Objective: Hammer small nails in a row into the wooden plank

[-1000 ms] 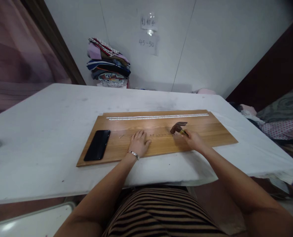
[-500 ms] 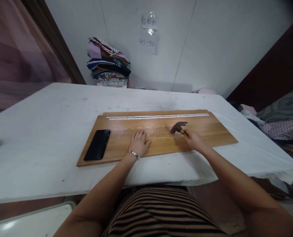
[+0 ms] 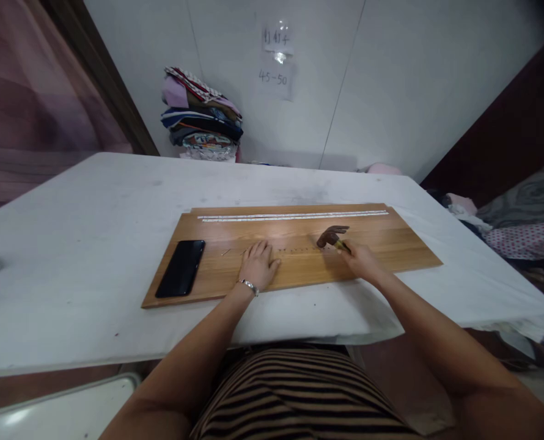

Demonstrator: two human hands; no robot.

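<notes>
Your right hand (image 3: 360, 260) is closed around the handle of a claw hammer (image 3: 330, 236), fingers wrapped, low over the wooden board (image 3: 400, 241). The hammer head lies to the left of that grip and a little farther from you; the handle slants back from it, down and right into your fist. Claw points away to the right, striking end downward — contact with the board, or a slight gap, I cannot tell.

A row of small nails (image 3: 294, 250) runs left to right along the board's long axis, between your left hand and the hammer head. The head sits over the row's right part, hiding some of it; your right hand is nearer to that end. How deep each nail stands is too small to read.

Your left hand (image 3: 259, 267) rests palm down, fingers loosely spread, gripping nothing, at the row's left end. A loose nail (image 3: 226, 252) lies slanted just beyond it to the left, with a black smartphone (image 3: 180, 269) farther left on the same board.

Two white strips (image 3: 294, 216) run along the far edge, apart from the hammer. Nearest obstruction to the row — your own left fingers.
</notes>
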